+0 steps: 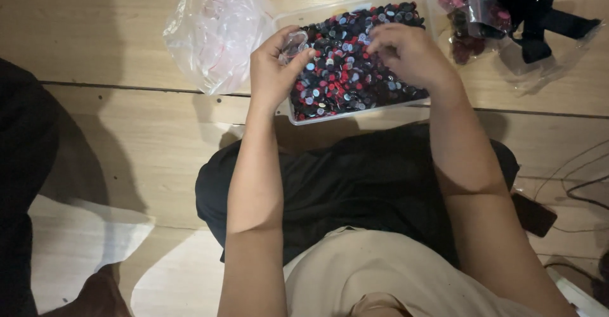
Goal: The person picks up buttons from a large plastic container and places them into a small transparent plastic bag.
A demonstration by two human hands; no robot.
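We sat on the wooden floor with a clear tray of small red, black and grey discs straight ahead of our knees. Our left hand hovered at the tray's left edge, its grip pinched shut on a small clear bag. Our right hand hung over the tray's middle, fingers curled down and touching the discs; whether the grip held any, we could not tell. The tray's long axis ran left to right, and the right hand was nearer the pile. A crumpled plastic bag lay just left of the tray, dark bundles to its right.
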